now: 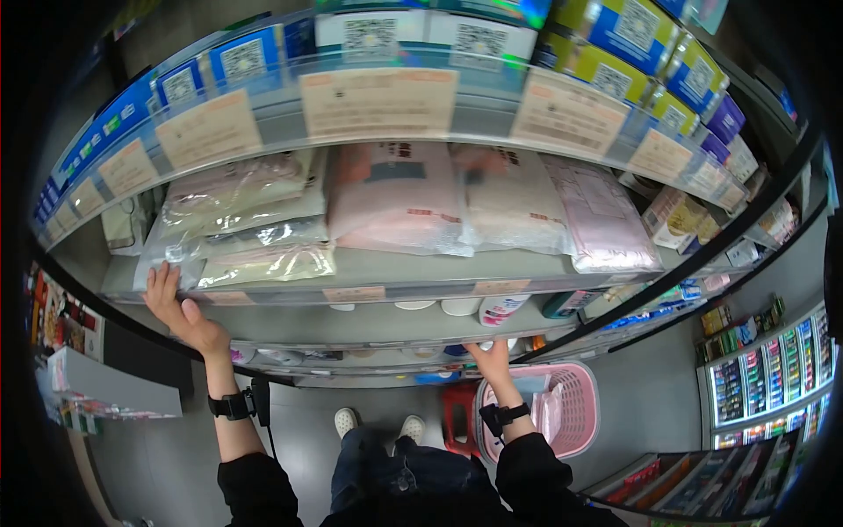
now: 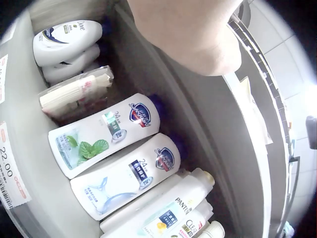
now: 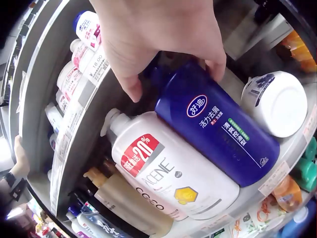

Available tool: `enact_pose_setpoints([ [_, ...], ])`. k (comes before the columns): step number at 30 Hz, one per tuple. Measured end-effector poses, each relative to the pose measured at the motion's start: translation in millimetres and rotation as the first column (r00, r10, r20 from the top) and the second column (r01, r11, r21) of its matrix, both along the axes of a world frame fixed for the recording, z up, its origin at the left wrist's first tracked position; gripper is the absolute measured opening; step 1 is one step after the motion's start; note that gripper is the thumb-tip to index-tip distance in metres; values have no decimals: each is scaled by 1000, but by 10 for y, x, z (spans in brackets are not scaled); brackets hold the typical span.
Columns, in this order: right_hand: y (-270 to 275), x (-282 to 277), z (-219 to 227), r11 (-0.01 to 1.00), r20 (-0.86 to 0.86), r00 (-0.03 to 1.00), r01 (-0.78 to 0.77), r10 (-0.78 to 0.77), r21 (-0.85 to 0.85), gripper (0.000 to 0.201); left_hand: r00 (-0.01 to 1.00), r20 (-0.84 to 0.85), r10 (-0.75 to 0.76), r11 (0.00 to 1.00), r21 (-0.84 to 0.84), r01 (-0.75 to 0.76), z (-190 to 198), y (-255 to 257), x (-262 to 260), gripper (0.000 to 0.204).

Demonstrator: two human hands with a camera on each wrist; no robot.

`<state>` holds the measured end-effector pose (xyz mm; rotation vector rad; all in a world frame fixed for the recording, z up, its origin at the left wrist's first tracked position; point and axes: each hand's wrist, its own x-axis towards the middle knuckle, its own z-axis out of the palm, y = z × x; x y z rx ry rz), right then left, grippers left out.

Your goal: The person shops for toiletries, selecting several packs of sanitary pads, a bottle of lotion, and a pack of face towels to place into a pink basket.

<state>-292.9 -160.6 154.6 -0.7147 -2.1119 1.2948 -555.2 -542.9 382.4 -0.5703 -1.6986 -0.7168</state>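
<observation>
My left hand (image 1: 189, 316) rests at the left end of the middle shelf's front edge, fingers straight, beside clear plastic bags (image 1: 263, 233) of folded cloth. In the left wrist view the heel of that hand (image 2: 198, 34) shows above a lower shelf with white Safeguard bottles (image 2: 106, 134). Lower down, my right hand (image 1: 492, 358) reaches under a shelf. In the right wrist view the right hand (image 3: 161, 32) grips the top of a dark blue shampoo bottle (image 3: 218, 124), thumb and fingers on either side. A white pump bottle (image 3: 171, 166) stands beside it.
A pink basket (image 1: 590, 413) with packages inside stands by a red stool (image 1: 457, 417) at floor level, right of my feet. Boxes with price tags line the upper shelf (image 1: 378, 123). A dark shelf post (image 1: 746, 220) slants on the right. More display racks (image 1: 764, 378) stand behind.
</observation>
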Motion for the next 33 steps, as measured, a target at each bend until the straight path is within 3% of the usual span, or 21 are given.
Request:
enact_pose_setpoints([
  [2, -7, -7, -77, 995, 6, 1000, 16, -17, 98, 54, 1000, 13, 13, 1000, -7, -13, 22, 0, 30, 53],
  [5, -7, 6, -220, 995, -66, 997, 45, -52, -93, 55, 999, 41, -5, 1000, -1, 5, 22, 0, 38, 53],
  [12, -245, 119, -76, 984, -32, 989, 140, -144, -107, 63, 999, 35, -4, 1000, 14, 3, 1, 4, 8, 51],
  [15, -370, 244, -142, 950, -54, 971, 213, -231, -229, 64, 1000, 10, -18, 1000, 23, 18, -27, 1, -43, 50],
  [18, -438, 390, -52, 964, -27, 983, 172, -181, -205, 55, 1000, -7, -21, 999, 32, 21, -52, 0, -59, 49],
  [23, -550, 401, 495, 964, -145, 953, 263, -266, -39, 46, 999, -36, -25, 999, 42, 26, -83, -9, -109, 47],
  [26, -567, 232, 973, 906, -284, 901, 385, -328, 173, 60, 999, -40, -23, 999, 43, 24, -69, -4, -106, 46],
  [27, -574, 157, 1142, 903, -283, 900, 391, -332, 181, 60, 999, -36, -29, 998, 50, 31, -75, -11, -113, 46],
  [29, -584, -20, 1417, 877, -304, 894, 409, -330, 251, 78, 999, -43, -13, 999, 34, 15, -89, -19, -124, 46],
  [33, -550, -275, 1461, 851, -206, 899, 433, -385, 297, 100, 999, -22, -31, 998, 56, 32, -80, -8, -111, 50],
])
